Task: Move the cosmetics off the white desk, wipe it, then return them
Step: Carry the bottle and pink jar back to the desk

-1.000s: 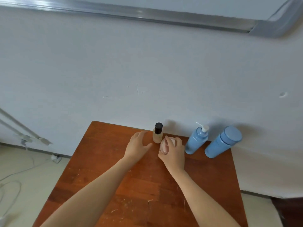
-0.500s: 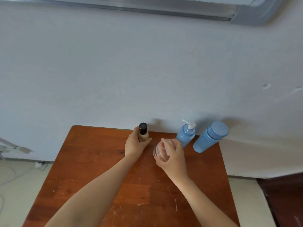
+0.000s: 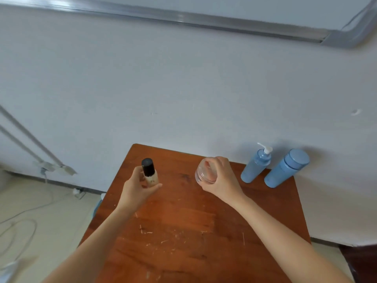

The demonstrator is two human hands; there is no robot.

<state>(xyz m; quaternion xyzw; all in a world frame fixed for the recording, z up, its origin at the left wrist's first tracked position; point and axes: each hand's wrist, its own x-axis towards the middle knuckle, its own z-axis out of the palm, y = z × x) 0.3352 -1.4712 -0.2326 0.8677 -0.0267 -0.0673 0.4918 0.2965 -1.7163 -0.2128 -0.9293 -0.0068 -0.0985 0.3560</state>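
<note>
- Left hand (image 3: 136, 190): fingers and thumb curled round a small beige glass bottle with a black cap (image 3: 150, 174), gripped at the lower body. The bottle is upright and appears to be held above the left part of a reddish-brown wooden table (image 3: 183, 221).
- Right hand (image 3: 223, 181): fingers wrapped over a squat clear plastic jar (image 3: 204, 173), which is tipped so that one flat face turns toward the camera. It appears to be held clear of the tabletop near the far edge.
- Two other cosmetics stand on the far right corner of the table, by a pale wall (image 3: 183, 88): a light-blue pump bottle with a white dispenser (image 3: 256, 166), and just beside it a light-blue cylindrical bottle with a matching cap (image 3: 285, 169). Both are untouched.
- The white desk is not in view.
- Step in hand, as a judgement: carrying cosmetics between the desk and this side table, two at a time. Whether the pair is arriving or leaving cannot be told from this view.
- Next move, if setting down: lower each item onto bare wood, base first, and right the tilted jar before the fingers loosen.
- Next move, if returning: carry both to the desk, then come back for the two blue bottles.
</note>
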